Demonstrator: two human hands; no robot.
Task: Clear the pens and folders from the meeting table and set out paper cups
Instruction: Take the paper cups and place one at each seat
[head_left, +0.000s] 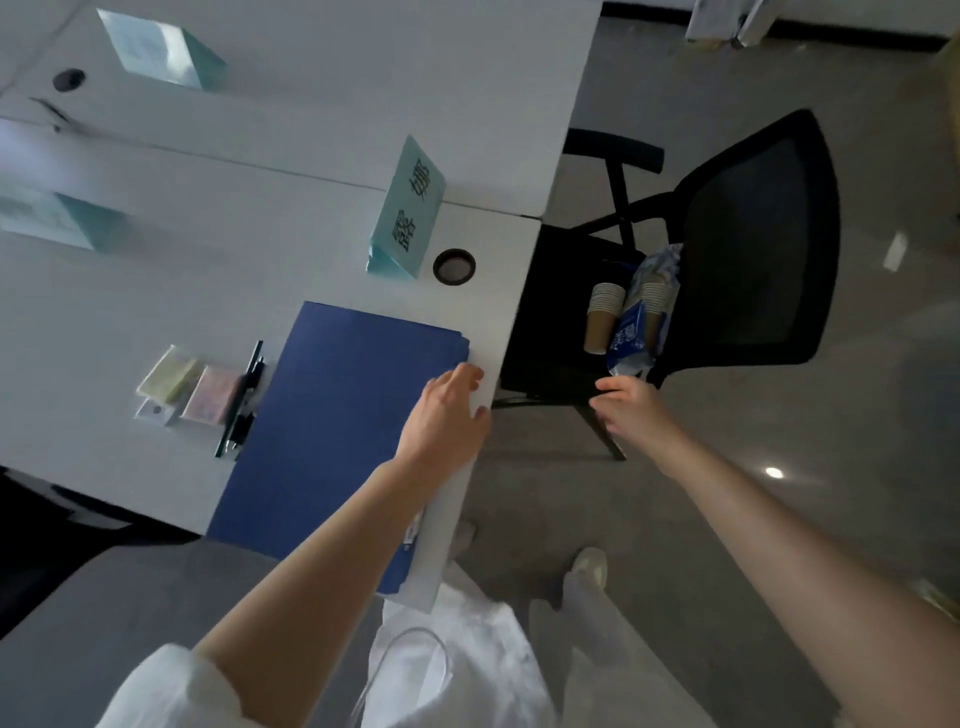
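— What can you read from up there?

— The teal tent card (409, 208) above the middle of the frame carries two large black characters, 露娜. Two more teal tent cards, one upper left (161, 49) and one at the left edge (67, 221), are too blurred to read. The blue plastic wrapper (636, 325) on the chair has white print I can't make out.

— And the folders?

— A stack of flat, matte blue folders (332, 426) lies on the white desk (260, 156), reaching its lower edge. My left hand (447, 415) rests on the stack's right side near the desk's edge, fingers fairly straight, grip loose, holding nothing.

— Pens?

— Slim black pens (244, 400) lie just beside the folders' left edge, with pale yellow and pink sticky-note pads (187, 387) beside them.

— The cups?

— Ribbed brown paper cups (602, 317) are nested in stacks on the seat of the black mesh chair (753, 249) at the right, partly inside that wrapper. My right hand (631, 408) hovers just below them with fingers loosely curled, gripping nothing.

— Anything else on the desk?

— A round black cable grommet (454, 266) right of the readable card.
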